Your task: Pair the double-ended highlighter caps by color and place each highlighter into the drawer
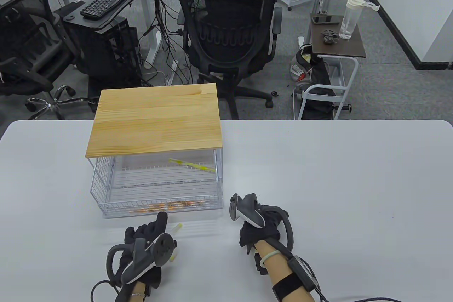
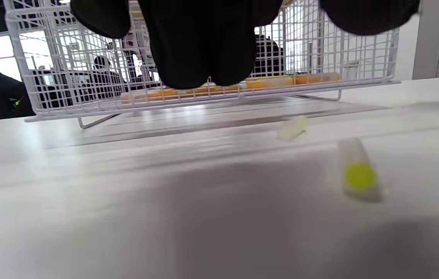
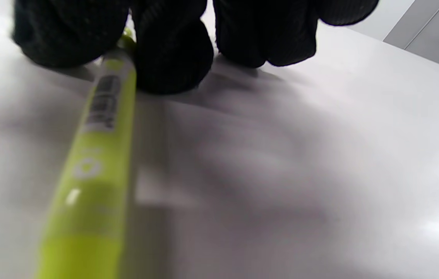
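My right hand [image 1: 261,234] rests on the table right of the drawer and pinches a yellow-green highlighter [image 3: 91,170]. Its fingertips [image 3: 173,66] close round the highlighter's far end in the right wrist view; in the table view the hand hides it. My left hand [image 1: 153,231] lies in front of the drawer, one finger stretched toward it, holding nothing. Two loose yellow caps lie on the table beside it, one [image 1: 178,227] [image 2: 293,128] near the drawer and one [image 1: 172,256] [image 2: 359,174] closer to me. The white wire drawer [image 1: 106,188] stands pulled out, with an orange highlighter [image 1: 166,206] [image 2: 250,84] along its front and a yellow highlighter [image 1: 193,165] at the back.
A wooden board [image 1: 155,123] tops the drawer frame. Beyond the table's far edge stand a black office chair [image 1: 230,29] and a small side table [image 1: 336,38] with a water bottle [image 1: 350,17]. White tabletop [image 1: 354,181] stretches to the right of my hands.
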`<state>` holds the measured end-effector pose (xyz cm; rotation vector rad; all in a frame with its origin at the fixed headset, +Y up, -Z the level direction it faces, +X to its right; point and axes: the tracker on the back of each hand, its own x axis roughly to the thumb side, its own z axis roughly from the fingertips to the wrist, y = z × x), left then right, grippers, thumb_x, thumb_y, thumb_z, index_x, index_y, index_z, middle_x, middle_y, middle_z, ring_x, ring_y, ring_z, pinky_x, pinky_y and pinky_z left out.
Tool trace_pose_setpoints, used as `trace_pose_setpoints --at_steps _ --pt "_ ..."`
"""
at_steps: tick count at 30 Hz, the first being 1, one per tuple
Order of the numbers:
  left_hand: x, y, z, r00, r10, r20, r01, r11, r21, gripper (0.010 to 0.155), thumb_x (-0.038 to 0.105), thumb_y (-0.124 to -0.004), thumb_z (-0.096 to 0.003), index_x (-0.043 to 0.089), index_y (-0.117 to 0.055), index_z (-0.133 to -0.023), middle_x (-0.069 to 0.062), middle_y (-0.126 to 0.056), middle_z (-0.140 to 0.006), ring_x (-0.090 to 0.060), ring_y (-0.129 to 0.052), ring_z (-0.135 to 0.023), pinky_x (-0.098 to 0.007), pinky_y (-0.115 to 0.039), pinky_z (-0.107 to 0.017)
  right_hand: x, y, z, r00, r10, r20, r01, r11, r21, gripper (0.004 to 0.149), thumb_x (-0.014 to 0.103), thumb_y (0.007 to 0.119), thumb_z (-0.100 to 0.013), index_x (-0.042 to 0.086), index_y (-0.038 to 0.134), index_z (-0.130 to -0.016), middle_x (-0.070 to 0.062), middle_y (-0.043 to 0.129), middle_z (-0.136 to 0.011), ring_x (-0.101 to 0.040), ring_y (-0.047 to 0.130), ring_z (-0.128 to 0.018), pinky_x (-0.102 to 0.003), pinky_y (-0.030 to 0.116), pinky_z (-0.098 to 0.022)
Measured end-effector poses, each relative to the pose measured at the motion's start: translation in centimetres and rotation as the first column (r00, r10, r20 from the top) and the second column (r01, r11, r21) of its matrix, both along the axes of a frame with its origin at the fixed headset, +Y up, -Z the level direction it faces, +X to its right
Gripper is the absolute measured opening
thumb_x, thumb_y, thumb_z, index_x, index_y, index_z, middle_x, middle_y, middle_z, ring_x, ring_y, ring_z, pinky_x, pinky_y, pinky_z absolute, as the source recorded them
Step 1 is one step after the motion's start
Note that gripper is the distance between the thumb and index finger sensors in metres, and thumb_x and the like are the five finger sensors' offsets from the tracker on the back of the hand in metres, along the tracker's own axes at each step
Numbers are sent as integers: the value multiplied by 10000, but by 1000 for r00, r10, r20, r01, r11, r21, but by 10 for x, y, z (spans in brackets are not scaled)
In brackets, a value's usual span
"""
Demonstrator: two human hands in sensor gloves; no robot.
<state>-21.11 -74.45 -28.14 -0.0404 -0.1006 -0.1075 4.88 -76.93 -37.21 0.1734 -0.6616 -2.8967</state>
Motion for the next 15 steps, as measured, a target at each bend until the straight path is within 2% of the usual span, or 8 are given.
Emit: trace_pose_setpoints --at_steps 2,5,8,9,12,15 --pt "6 -3 -2 1000 -11 8 12 1000 -28 810 571 -654 -448 156 -499 -1127 -29 -863 -993 -284 -918 -873 -620 -618 -704 6 6 1 998 -65 5 65 998 7 514 472 760 -503 47 854 -777 -242 626 -1128 -569 639 -970 -727 453 -709" --pt "13 -9 -6 1000 -17 15 18 997 -76 830 580 -661 -436 138 -512 -1123 -18 -880 -966 -270 -933 -849 -611 -627 -700 17 25 7 955 -295 -8 295 953 70 471 465 740 -557 94 840 -829 -247 606 -1141 -578 626 -975 -733 448 -704" --pt "19 -16 -10 999 -50 11 51 990 -133 855 584 -674 -422 126 -504 -1124 -16 -882 -960 -267 -937 -842 -605 -628 -700 25 48 14 844 -535 -42 535 833 143 455 444 715 -594 90 799 -869 -257 577 -1143 -584 612 -971 -739 438 -699" --pt "20 -18 -11 997 -74 14 75 984 -163 862 586 -677 -417 126 -497 -1124 -12 -881 -960 -264 -935 -844 -603 -627 -702 27 57 18 790 -610 -69 611 771 178 454 437 712 -599 85 790 -874 -257 575 -1141 -581 610 -969 -739 435 -698" --pt "23 -20 -10 993 -115 23 117 980 -163 885 592 -700 -393 134 -495 -1122 5 -872 -963 -244 -934 -849 -599 -631 -707 30 73 32 679 -718 -151 732 649 205 456 438 707 -609 80 778 -883 -243 575 -1144 -571 606 -974 -737 425 -707" --pt "28 -22 -10 991 -134 31 137 973 -183 900 583 -721 -380 131 -488 -1123 -8 -858 -961 -258 -916 -852 -601 -623 -707 30 80 41 668 -706 -234 744 638 200 458 440 709 -610 80 777 -884 -240 581 -1143 -568 613 -974 -737 427 -707"
